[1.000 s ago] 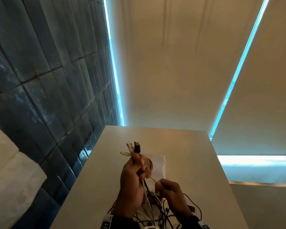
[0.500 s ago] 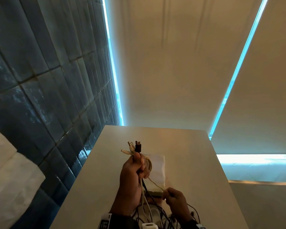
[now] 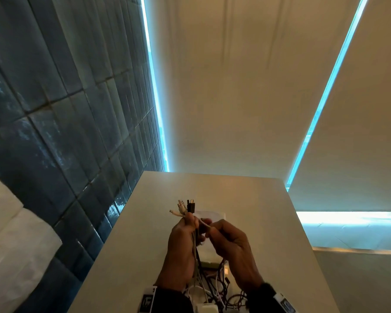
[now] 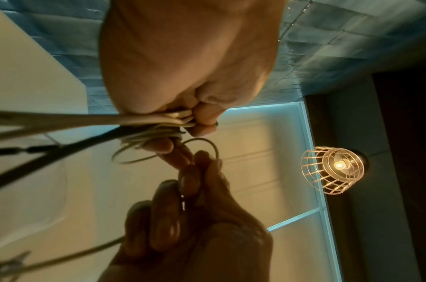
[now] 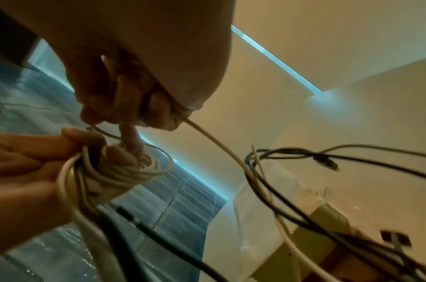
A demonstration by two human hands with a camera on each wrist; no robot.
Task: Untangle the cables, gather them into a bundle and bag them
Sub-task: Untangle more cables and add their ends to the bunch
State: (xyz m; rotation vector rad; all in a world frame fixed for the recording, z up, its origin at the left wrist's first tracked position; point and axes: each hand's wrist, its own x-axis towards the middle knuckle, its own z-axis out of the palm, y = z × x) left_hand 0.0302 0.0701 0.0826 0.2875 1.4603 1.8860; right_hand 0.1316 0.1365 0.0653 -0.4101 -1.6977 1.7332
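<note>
A pale, smooth tabletop (image 3: 246, 199) is running out toward a beige wall with glowing blue strips, dark blue tiles standing to the left. Nearest the camera, below both hands, a tangle of black and white cables (image 3: 212, 290) is lying loose on the table. Above it, the left hand (image 3: 183, 242) is gripping a gathered bunch of white and black cable ends (image 3: 185, 207), its fingers curled round them, the plugs sticking up beyond the fist. Just right of that grip, the right hand (image 3: 230, 245) is pinching a thin white cable (image 5: 216, 145) that is looping around the left hand's fingers (image 5: 115, 154). Beyond the hands, a clear plastic bag (image 3: 212, 215) is lying flat on the table.
</note>
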